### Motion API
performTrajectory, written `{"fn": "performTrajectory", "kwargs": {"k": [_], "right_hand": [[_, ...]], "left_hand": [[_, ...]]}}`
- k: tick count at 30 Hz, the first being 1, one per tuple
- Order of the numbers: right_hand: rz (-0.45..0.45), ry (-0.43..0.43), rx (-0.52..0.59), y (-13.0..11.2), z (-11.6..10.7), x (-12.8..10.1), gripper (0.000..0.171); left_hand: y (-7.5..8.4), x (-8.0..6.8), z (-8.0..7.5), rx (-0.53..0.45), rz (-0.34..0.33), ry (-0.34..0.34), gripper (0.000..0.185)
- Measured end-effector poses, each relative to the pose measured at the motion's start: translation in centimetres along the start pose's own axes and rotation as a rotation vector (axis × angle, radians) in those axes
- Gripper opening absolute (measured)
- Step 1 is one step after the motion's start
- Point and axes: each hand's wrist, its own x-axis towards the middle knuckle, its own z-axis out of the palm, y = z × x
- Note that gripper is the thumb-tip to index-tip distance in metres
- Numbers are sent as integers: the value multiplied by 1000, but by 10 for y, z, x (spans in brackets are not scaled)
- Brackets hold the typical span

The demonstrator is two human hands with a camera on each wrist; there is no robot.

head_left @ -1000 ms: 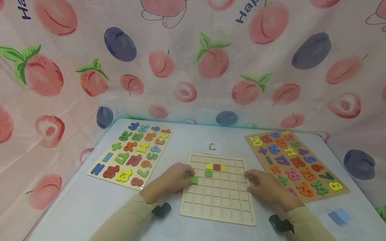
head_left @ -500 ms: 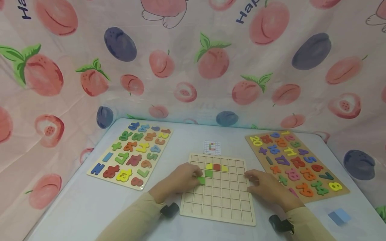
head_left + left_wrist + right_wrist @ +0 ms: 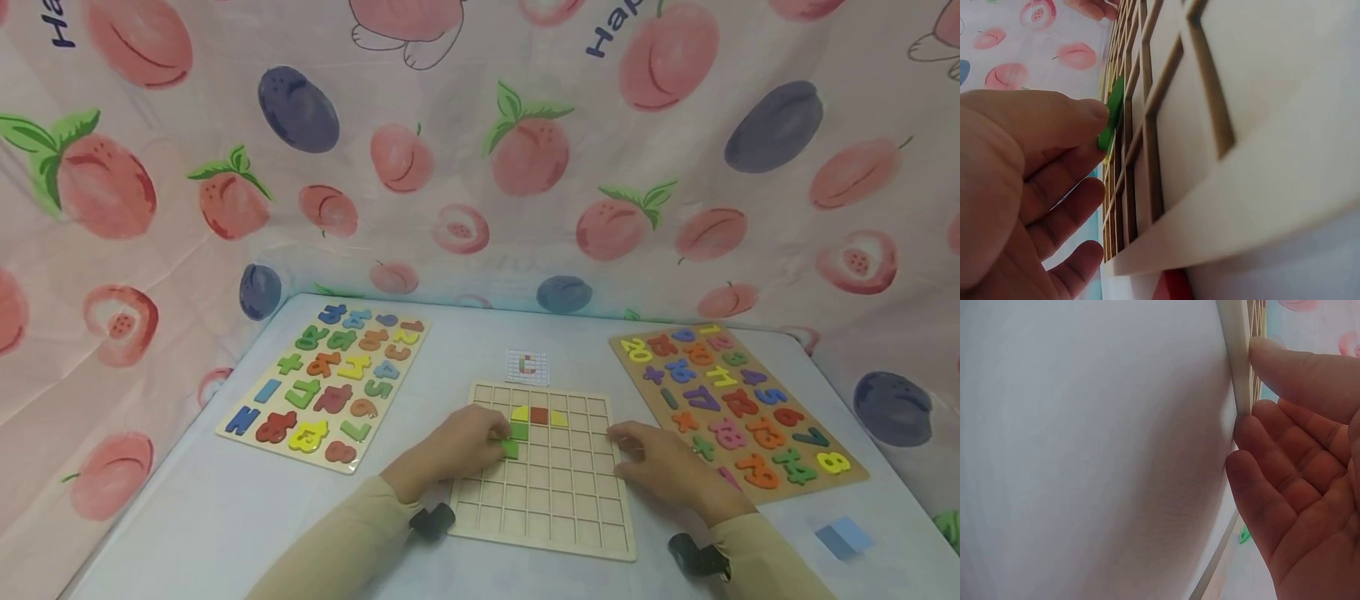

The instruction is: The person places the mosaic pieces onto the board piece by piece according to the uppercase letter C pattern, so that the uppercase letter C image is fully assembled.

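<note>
My left hand (image 3: 472,440) pinches a green square tile (image 3: 511,450) between thumb and fingers, low over the wooden grid board (image 3: 540,502). The left wrist view has this tile (image 3: 1111,115) at the thumb tip, right at the grid ridges. Just beyond it lies another green tile (image 3: 519,431) in a cell. Above that sit a yellow quarter-round piece (image 3: 521,413), a red square tile (image 3: 539,416) and a second yellow piece (image 3: 558,419). At the board's right edge, my right hand (image 3: 660,462) grips the rim, thumb on top and fingers against the side.
A small pattern card (image 3: 527,367) lies behind the board. Number puzzle boards stand left (image 3: 322,383) and right (image 3: 738,408). Blue pieces (image 3: 844,538) rest at front right. By the board's left edge is a red piece (image 3: 1172,286), seen in the left wrist view.
My left hand has moved right with the green tile, from the board's left edge to the cell just below the placed green tile. My right hand has stayed at the right rim.
</note>
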Motion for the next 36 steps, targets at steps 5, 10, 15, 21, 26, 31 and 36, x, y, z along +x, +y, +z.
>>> {"fn": "performTrajectory", "kwargs": {"k": [5, 10, 15, 21, 26, 31, 36], "right_hand": [[0, -3, 6, 0, 0, 1, 52], [-8, -4, 10, 0, -1, 0, 52], [-7, -6, 9, 0, -1, 0, 52], [-13, -5, 13, 0, -1, 0, 52], [-11, -8, 17, 1, -1, 0, 52], [-12, -7, 14, 1, -1, 0, 51], [-19, -3, 14, 1, -1, 0, 51]], "left_hand": [[0, 3, 2, -3, 19, 3, 24], [0, 5, 4, -12, 14, -6, 24], [2, 6, 4, -18, 5, -15, 24], [4, 7, 4, -17, 16, -16, 23], [7, 6, 3, -7, 32, -9, 23], [9, 6, 2, 15, 49, 1, 23], [10, 7, 3, 33, 50, 7, 22]]}}
